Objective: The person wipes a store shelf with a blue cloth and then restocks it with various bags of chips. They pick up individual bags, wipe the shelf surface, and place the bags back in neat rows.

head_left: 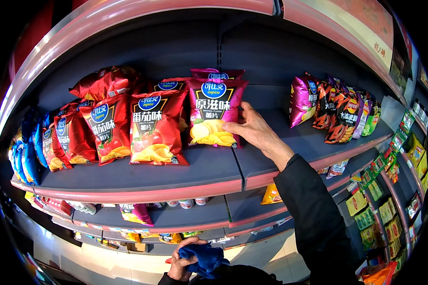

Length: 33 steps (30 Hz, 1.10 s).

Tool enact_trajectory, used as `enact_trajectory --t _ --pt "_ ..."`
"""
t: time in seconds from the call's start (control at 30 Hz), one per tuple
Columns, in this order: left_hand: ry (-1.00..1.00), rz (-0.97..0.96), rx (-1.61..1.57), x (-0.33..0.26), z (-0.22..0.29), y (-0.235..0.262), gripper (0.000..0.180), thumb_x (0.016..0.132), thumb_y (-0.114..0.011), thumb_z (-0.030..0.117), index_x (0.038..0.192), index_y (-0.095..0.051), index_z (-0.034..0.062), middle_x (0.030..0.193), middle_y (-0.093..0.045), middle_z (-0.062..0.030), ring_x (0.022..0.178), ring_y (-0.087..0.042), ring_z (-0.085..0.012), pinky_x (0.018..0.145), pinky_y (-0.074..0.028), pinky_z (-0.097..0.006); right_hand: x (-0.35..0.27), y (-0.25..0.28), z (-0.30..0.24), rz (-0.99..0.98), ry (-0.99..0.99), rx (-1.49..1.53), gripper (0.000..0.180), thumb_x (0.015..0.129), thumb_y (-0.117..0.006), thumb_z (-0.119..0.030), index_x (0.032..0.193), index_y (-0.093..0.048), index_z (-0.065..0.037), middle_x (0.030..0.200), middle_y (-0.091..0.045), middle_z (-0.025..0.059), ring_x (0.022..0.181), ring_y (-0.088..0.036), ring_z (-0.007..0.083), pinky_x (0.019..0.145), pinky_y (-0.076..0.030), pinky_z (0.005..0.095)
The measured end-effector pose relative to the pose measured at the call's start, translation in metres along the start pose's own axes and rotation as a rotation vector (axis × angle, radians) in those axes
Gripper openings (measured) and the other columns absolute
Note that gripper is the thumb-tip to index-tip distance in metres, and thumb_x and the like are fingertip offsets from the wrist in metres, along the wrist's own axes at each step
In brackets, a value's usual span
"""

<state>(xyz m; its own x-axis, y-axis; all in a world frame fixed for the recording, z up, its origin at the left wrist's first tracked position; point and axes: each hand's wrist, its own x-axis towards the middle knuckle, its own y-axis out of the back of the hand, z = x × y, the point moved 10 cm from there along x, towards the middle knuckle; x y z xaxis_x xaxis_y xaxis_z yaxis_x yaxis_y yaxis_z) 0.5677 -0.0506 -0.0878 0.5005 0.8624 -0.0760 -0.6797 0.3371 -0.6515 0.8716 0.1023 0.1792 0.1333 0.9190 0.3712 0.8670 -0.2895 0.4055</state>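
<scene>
A magenta bag of potato chips (213, 121) stands upright on the grey shelf, with another magenta bag behind it. My right hand (260, 130) is at its right edge, the thumb on the front and the fingers round the side. Left of it stands a red bag of chips (156, 130), in a row with several more red bags. Low in the view, well under the shelf, my left hand (179, 263) is closed around a bunched dark blue cloth (207, 259).
Blue bags (26, 154) fill the shelf's far left end. Toward the right stand a magenta bag (303, 99) and several black, purple and green ones. A pink front edge (142, 192) runs along the shelf. Lower shelves hold more packets; hanging packs (356, 203) line the right side.
</scene>
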Motion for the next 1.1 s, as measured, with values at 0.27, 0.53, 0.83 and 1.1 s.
enact_trajectory --t 0.27,0.53,0.83,1.1 --pt "-0.12 -0.048 0.135 -0.006 -0.01 -0.02 0.063 0.08 -0.077 0.028 0.135 -0.057 0.0014 0.134 -0.063 -0.0196 0.123 -0.061 -0.0317 0.109 -0.047 -0.043 -0.093 0.012 -0.075 0.232 0.402 0.059 0.049 0.093 -0.074 -0.015 0.137 -0.055 -0.001 0.124 -0.068 0.0175 0.112 -0.069 0.0262 0.092 -0.055 0.0369" --pt "-0.032 0.19 0.125 -0.003 -0.043 -0.053 0.062 0.079 -0.073 0.016 0.136 -0.053 0.0034 0.126 -0.062 -0.0155 0.121 -0.059 -0.0263 0.104 -0.049 -0.039 -0.278 -0.12 0.047 -0.654 0.27 -0.063 0.083 0.094 -0.075 -0.036 0.161 -0.031 -0.015 0.156 -0.04 0.0188 0.137 -0.052 0.0351 0.103 -0.054 0.0467" --pt "0.14 0.29 0.144 0.012 -0.097 -0.092 0.059 0.079 -0.077 0.008 0.134 -0.059 0.0003 0.126 -0.066 -0.0207 0.122 -0.063 -0.0345 0.105 -0.052 -0.048 -0.308 -0.06 0.136 -0.304 -0.338 0.694 0.081 0.089 -0.081 -0.017 0.156 -0.037 -0.009 0.159 -0.04 0.0175 0.146 -0.041 0.0369 0.117 -0.041 0.0486" --pt "-0.199 -0.385 0.103 0.013 -0.05 -0.209 0.086 0.094 -0.069 0.026 0.163 -0.023 0.0022 0.167 -0.025 -0.0216 0.155 -0.027 -0.033 0.125 -0.024 -0.049 -0.277 0.035 0.036 -0.021 0.303 -0.037 0.057 0.083 -0.083 -0.019 0.134 -0.063 -0.005 0.143 -0.057 0.0192 0.127 -0.06 0.0404 0.105 -0.051 0.0491"
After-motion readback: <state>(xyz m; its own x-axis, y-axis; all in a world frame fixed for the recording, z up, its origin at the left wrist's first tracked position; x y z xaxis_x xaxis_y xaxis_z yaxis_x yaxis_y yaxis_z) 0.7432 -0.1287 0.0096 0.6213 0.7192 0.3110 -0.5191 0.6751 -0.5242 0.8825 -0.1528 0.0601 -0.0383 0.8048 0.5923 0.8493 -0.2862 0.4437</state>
